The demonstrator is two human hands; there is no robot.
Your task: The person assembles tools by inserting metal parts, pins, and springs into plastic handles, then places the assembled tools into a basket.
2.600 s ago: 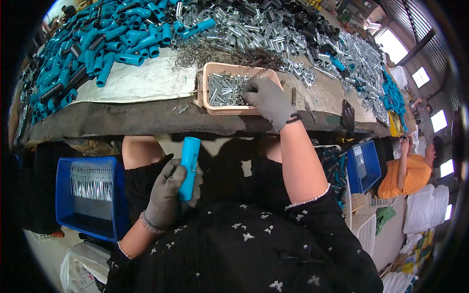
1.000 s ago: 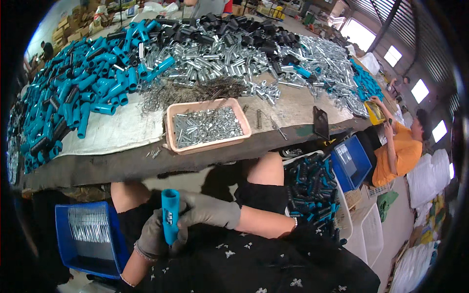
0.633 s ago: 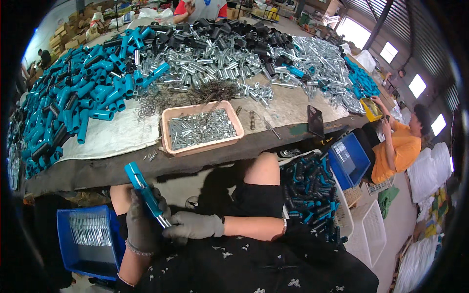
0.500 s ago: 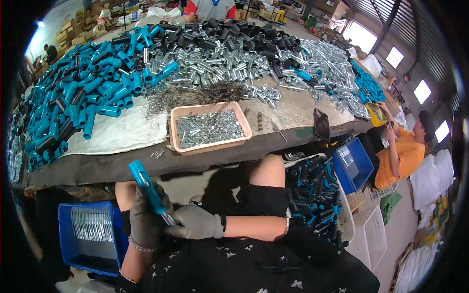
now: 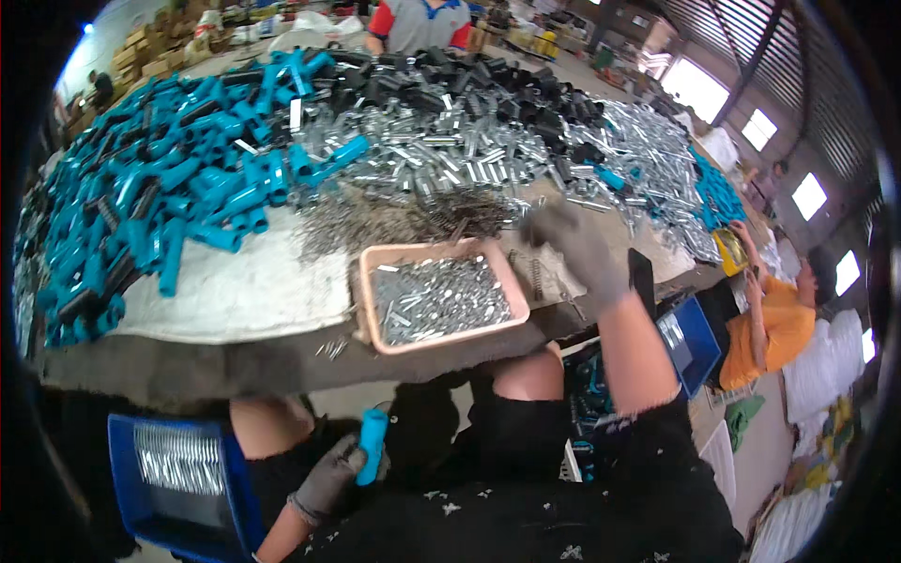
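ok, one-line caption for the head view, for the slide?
Gloved left hand holds a blue tube in the lap; right hand reaches over the parts tray.

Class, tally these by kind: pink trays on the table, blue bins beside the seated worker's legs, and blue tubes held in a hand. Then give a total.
pink tray: 1
blue bins: 2
blue tube held in the left hand: 1
Total: 4

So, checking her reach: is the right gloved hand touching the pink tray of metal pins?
Apart. Head view: right hand hovers beyond the tray's far corner.
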